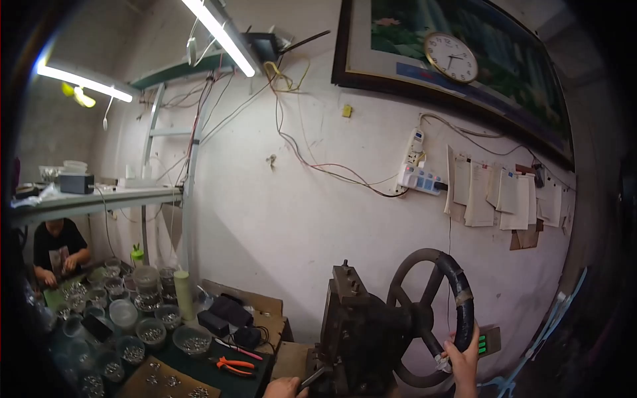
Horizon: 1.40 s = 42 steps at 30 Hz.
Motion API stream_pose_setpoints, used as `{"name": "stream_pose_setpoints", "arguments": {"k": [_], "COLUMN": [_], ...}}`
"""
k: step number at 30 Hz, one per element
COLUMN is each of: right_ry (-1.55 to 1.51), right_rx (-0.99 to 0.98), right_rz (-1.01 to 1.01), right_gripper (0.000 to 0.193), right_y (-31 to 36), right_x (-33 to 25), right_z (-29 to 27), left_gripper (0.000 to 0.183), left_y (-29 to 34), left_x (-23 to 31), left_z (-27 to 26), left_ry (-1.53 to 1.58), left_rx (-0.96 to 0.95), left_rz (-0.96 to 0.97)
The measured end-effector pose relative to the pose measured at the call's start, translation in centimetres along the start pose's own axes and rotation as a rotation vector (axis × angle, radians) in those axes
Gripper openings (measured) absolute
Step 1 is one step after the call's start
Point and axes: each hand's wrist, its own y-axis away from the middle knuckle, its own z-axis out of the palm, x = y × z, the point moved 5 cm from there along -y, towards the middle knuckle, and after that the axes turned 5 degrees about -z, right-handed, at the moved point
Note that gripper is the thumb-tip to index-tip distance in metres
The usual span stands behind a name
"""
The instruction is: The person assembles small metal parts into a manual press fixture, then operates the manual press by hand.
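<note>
My right hand (464, 358) is closed around the lower right rim of a large dark handwheel (424, 260). Dark tape wraps part of that rim. The wheel is joined to a heavy, worn metal press (342, 308) that stands in front of me. At the lower edge my left hand (283, 387) is closed on a thin, dark metal tool (312, 379). This tool points up and right toward the press's base; its exact kind is unclear. The working spot low on the press is mostly hidden by the frame's edge.
Left of the press, a dark green table (247, 368) carries orange-handled pliers (235, 366), a brown board (142, 383) with small metal parts, and several clear tubs (194, 341). A co-worker (61, 249) sits at the far left. Papers (481, 199) hang on the wall.
</note>
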Motion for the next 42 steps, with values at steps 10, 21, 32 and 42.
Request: {"name": "stream_pose_setpoints", "arguments": {"k": [10, 21, 32, 42], "right_ry": [0.115, -0.593, -0.734, -0.782], "right_rx": [-0.336, -1.434, -1.973, -1.809], "right_rz": [-0.879, -0.305, 0.05, -0.414], "right_gripper": [0.059, 0.022, 0.022, 0.027], "right_y": [2.6, 22.0, 35.8, 35.8], "right_x": [-6.9, 0.0, 1.4, 1.2], "right_z": [14.1, 45.3, 52.7, 52.6], "left_gripper": [0.035, 0.033, 0.022, 0.043], "left_y": [12.5, 33.6, 22.5, 22.7], "left_x": [-3.7, -6.6, -8.8, -14.6], "left_z": [-19.5, -22.2, -18.4, -10.7], "left_ry": [0.626, 0.173, -0.109, -0.353], "left_rx": [-0.036, 0.328, 0.579, 0.578], "left_rz": [-0.711, -1.358, -0.834, -0.873]}}
